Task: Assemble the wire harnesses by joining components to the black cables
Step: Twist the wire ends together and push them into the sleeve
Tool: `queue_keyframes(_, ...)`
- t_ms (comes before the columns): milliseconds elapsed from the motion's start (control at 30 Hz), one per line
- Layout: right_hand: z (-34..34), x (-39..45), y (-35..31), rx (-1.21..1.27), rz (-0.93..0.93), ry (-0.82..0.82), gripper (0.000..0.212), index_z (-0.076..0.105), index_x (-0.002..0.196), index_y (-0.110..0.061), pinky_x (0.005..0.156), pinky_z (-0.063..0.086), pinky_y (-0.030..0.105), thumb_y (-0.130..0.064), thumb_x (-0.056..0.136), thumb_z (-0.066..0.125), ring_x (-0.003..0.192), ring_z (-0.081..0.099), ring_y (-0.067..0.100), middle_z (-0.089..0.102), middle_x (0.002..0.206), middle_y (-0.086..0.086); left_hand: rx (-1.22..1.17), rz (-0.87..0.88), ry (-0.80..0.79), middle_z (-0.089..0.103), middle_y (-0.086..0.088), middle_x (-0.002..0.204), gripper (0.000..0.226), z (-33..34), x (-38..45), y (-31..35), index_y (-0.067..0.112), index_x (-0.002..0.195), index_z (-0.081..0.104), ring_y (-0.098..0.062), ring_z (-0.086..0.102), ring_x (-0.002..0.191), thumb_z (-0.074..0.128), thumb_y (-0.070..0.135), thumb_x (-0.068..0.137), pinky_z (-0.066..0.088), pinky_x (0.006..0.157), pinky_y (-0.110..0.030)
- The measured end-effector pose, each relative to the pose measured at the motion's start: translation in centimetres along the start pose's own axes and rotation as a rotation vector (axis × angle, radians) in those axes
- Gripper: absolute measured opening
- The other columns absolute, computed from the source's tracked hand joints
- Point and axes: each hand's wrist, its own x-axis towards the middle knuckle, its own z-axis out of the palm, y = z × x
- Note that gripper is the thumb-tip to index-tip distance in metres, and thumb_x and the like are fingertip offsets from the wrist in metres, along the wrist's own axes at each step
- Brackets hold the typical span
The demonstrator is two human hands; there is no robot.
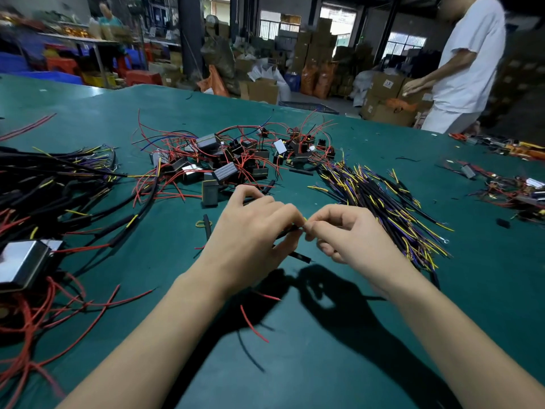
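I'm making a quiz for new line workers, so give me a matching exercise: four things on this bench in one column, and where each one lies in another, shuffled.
Things:
1. black cable
2. pile of boxy components with red wires
3. bundle of black cables with yellow and purple wires
4. shiny metal box

Places:
A. far left edge of the view, on red wires
B. right of the hands, on the green table
C. pinched between the left hand and right hand
D. middle of the table, beyond the hands

Pairs: 1-C, 2-D, 3-B, 4-A
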Motion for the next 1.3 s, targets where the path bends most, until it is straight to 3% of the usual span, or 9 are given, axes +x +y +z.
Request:
queue_keyframes(167, 0.3, 0.0, 0.1, -0.094, -0.039, 0.033, 0.016, 0.063, 0.07, -0.014, 0.048, 0.034, 0.016, -0.008, 0.085, 0.064, 0.05, 0.042, 0.01, 0.058, 0.06, -0.004, 0.048, -0.011, 0.041, 0.066, 0.003, 0.07, 0.009, 0.4, -0.1, 0.1, 0.015, 0.077, 0.068, -0.022, 0.06, 0.067, 0.063, 0.014, 0.084, 0.046, 0.075, -0.039)
queue_keyframes(300, 0.2, -0.4, 0.6, -0.664, -0.42, 0.143, 0.011, 0.058, 0.075, -0.02, 0.053, 0.04, 0.028, -0.014, 0.083, 0.062, 0.061, 0.051, 0.014, 0.057, 0.071, -0.008, -0.039, -0.095, -0.066, 0.065, 0.005, 0.078, 0.01, 0.5, -0.2, 0.1, 0.018, 0.084, 0.069, -0.021, 0.059, 0.076, 0.06, 0.021, 0.087, 0.042, 0.075, -0.039)
queue_keyframes(400, 0.2, -0.3, 0.8, -1.061, -0.713, 0.195, 0.005, 0.06, 0.078, -0.015, 0.044, 0.038, 0.029, -0.014, 0.082, 0.058, 0.065, 0.056, 0.02, 0.058, 0.076, -0.002, -0.118, -0.203, -0.124, 0.065, 0.009, 0.08, 0.013, 0.6, -0.2, 0.1, 0.02, 0.086, 0.069, -0.018, 0.057, 0.081, 0.057, 0.026, 0.087, 0.036, 0.078, -0.034)
queue_keyframes(567, -0.2, 0.2, 2.0, -1.27, -1.053, 0.192, 0.013, 0.064, 0.074, -0.009, 0.043, 0.037, 0.033, -0.008, 0.085, 0.056, 0.059, 0.054, 0.025, 0.062, 0.073, 0.005, -0.456, -0.441, -0.179, 0.064, 0.015, 0.075, 0.008, 0.7, -0.1, -0.1, 0.023, 0.082, 0.069, 0.002, 0.055, 0.072, 0.063, 0.021, 0.088, 0.042, 0.077, -0.031)
queue_keyframes(733, 0.4, 0.1, 2.5, -1.079, -0.948, 0.22, 0.018, 0.065, 0.077, -0.006, 0.044, 0.045, 0.035, -0.007, 0.09, 0.053, 0.063, 0.058, 0.026, 0.063, 0.077, 0.007, -0.679, -0.556, -0.272, 0.065, 0.011, 0.069, 0.011, 0.6, 0.0, -0.5, 0.014, 0.08, 0.068, 0.006, 0.055, 0.064, 0.063, 0.014, 0.089, 0.037, 0.068, -0.004)
queue_keyframes(833, 0.2, -0.1, 2.5, -0.888, -0.782, 0.175, 0.015, 0.066, 0.084, -0.007, 0.046, 0.047, 0.035, -0.014, 0.091, 0.055, 0.064, 0.055, 0.018, 0.062, 0.082, 0.003, -0.615, -0.544, -0.223, 0.068, 0.009, 0.074, 0.007, 0.7, -0.2, -0.2, 0.016, 0.081, 0.069, 0.002, 0.059, 0.071, 0.065, 0.014, 0.087, 0.041, 0.074, -0.01)
queue_keyframes(1000, 0.1, -0.2, 2.6, -0.902, -0.741, 0.123, 0.016, 0.065, 0.084, -0.008, 0.041, 0.043, 0.035, -0.015, 0.092, 0.053, 0.061, 0.047, 0.014, 0.06, 0.081, 0.002, -0.451, -0.475, -0.246, 0.068, 0.013, 0.081, 0.008, 0.8, -0.4, 0.1, 0.023, 0.085, 0.067, -0.008, 0.062, 0.083, 0.062, 0.024, 0.09, 0.043, 0.093, -0.04)
queue_keyframes(1200, -0.1, -0.1, 2.2, -1.128, -1.018, 0.16, 0.011, 0.065, 0.079, -0.006, 0.039, 0.041, 0.035, -0.002, 0.086, 0.057, 0.059, 0.056, 0.026, 0.062, 0.075, 0.007, -0.644, -0.553, -0.38, 0.066, 0.013, 0.072, 0.016, 0.5, 0.1, -0.5, 0.024, 0.078, 0.064, 0.005, 0.056, 0.07, 0.058, 0.021, 0.092, 0.041, 0.074, -0.012)
queue_keyframes(1300, 0.3, -0.2, 2.1, -1.017, -0.934, 0.204, 0.017, 0.065, 0.078, -0.007, 0.042, 0.044, 0.036, -0.007, 0.091, 0.054, 0.061, 0.058, 0.024, 0.063, 0.077, 0.005, -0.863, -0.651, -0.422, 0.065, 0.01, 0.072, 0.016, 0.2, 0.3, -0.9, 0.02, 0.077, 0.065, -0.004, 0.055, 0.072, 0.06, 0.018, 0.091, 0.042, 0.075, -0.02)
